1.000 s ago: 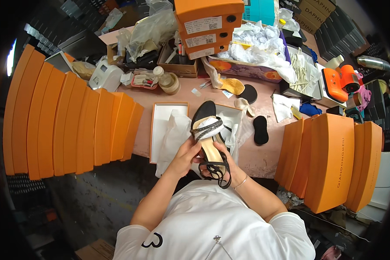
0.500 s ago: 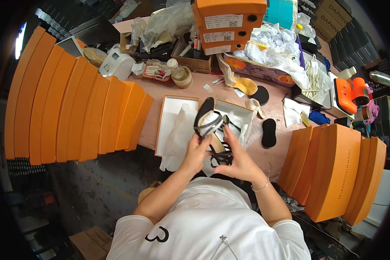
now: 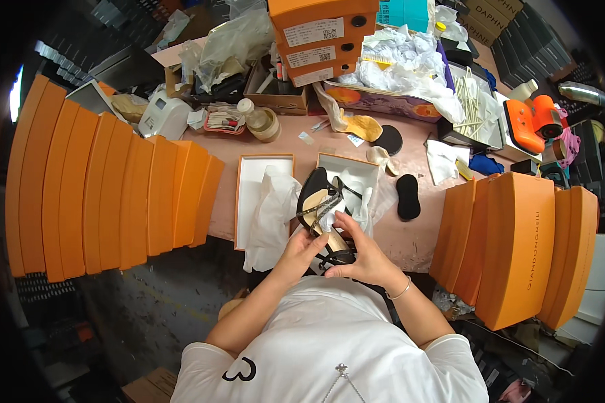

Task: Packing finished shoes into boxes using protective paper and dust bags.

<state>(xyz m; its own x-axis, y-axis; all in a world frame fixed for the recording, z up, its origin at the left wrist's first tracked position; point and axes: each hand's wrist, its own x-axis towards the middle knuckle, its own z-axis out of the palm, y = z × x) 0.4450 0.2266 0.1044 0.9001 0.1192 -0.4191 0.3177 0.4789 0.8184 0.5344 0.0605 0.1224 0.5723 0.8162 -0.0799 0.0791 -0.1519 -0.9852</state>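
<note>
Over the box (image 3: 348, 169), the left hand (image 3: 298, 256) grips the sandal (image 3: 312, 199), fingers closed — seemingly to steady it — while the right hand (image 3: 374, 262) curves round its side, fingers spread.

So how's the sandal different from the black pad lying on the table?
The sandal has straps; the black pad has none. The sandal is in the left hand, while the black pad lies on the pink tabletop. Both have black surfaces.
</note>
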